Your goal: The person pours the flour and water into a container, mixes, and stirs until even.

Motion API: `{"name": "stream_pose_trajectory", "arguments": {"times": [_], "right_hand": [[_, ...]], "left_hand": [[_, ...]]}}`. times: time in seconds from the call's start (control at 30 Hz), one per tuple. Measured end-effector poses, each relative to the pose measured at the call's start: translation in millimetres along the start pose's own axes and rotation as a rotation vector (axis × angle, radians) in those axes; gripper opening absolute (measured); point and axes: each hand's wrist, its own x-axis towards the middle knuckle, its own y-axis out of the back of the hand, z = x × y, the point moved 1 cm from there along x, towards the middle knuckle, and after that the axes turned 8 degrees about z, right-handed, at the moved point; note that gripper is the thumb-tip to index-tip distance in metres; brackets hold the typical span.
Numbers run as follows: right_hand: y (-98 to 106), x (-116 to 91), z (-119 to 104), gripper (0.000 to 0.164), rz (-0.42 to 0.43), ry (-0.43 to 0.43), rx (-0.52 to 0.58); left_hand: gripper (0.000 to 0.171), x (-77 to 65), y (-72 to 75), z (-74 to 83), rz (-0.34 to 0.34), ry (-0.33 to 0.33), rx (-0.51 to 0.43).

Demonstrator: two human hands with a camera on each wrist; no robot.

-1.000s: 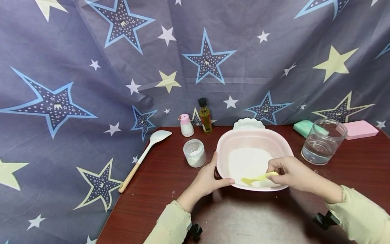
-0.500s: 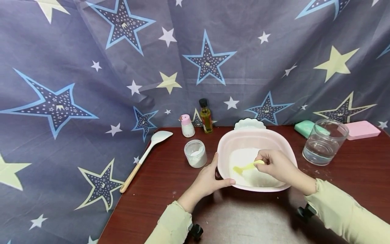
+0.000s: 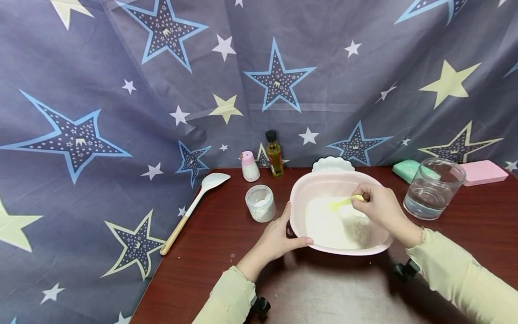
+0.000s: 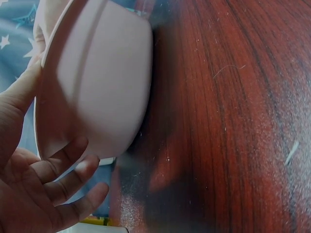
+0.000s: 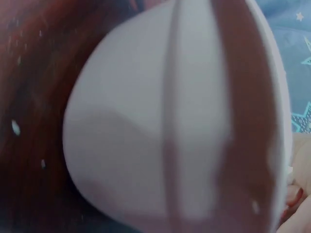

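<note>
A pink basin (image 3: 300, 192) holds a layer of white powder or grains (image 3: 323, 225). My left hand (image 3: 275, 240) holds the basin at its near left corner, thumb over the near rim. In the left wrist view, several fingers (image 4: 65, 189) lie bent against its outer wall. Above the contents, my right hand (image 3: 380, 207) pinches a small yellow spoon (image 3: 341, 203) by its handle, the head pointing left. In the right wrist view the basin's outer wall (image 5: 126, 121) hides most of that hand.
Left of the basin stand a clear jar of white powder (image 3: 261, 204), a pink-capped shaker (image 3: 250, 168) and an oil bottle (image 3: 275, 157). A white spatula with wooden handle (image 3: 190, 211) lies farther left. A glass of water (image 3: 429, 198), green block (image 3: 404, 171) and pink block (image 3: 485, 173) are right.
The right hand has moved the spoon leftward from the near right of the basin, then up toward the far right. The left hand stays on the basin.
</note>
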Motion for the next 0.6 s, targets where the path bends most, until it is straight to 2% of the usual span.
{"name": "stream_pose_trajectory", "arguments": {"times": [0.23,0.6], "right_hand": [[22,0,12,0.013,-0.044,0.033,-0.101],[55,-8,7,0.017,-0.252,0.049,-0.127]], "left_hand": [[0.112,0.8,-0.5,0.0,-0.003,-0.017,-0.019],[0.113,0.6,-0.2,0.7,-0.005,-0.003,-0.011]]}}
